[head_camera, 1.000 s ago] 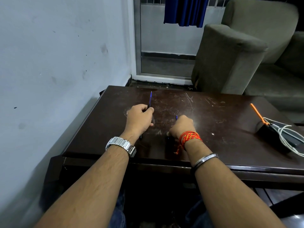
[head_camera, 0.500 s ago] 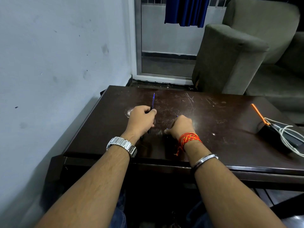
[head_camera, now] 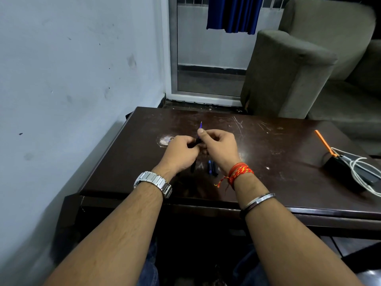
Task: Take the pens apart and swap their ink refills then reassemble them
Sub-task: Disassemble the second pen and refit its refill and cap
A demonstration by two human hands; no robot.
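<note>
Plainly the risk sits in the grip itself. Both hands meet on one pen [head_camera: 200, 125], held up off the bench [head_camera: 268, 145] with its blue tip pointing away from the person. The left hand [head_camera: 181, 151] is curled round the dark barrel, and the right hand [head_camera: 220, 147] pinches the upper end just below the tip. A hard twist or a skewed pull could, I think, bend the thin refill or send a small piece flying, and whether a spring sits inside cannot be told.

Nearer the person than the pen, under the right wrist, lie loose pen parts [head_camera: 212, 168], blue and dark, side by side on the bench. A dark piece [head_camera: 193, 168] lies below the left hand. A dropped wrist, or the trailing ends of the red thread band [head_camera: 239, 172], could nudge these and roll them off the near edge. Mixing up which refill belongs where is another likely slip.

Well right of the pen stand a black box [head_camera: 342, 172], a white cable [head_camera: 358, 172] and an orange strip [head_camera: 323, 142], none in the way. Beyond the pen is an armchair [head_camera: 288, 75]; left of it, a wall [head_camera: 72, 79].
</note>
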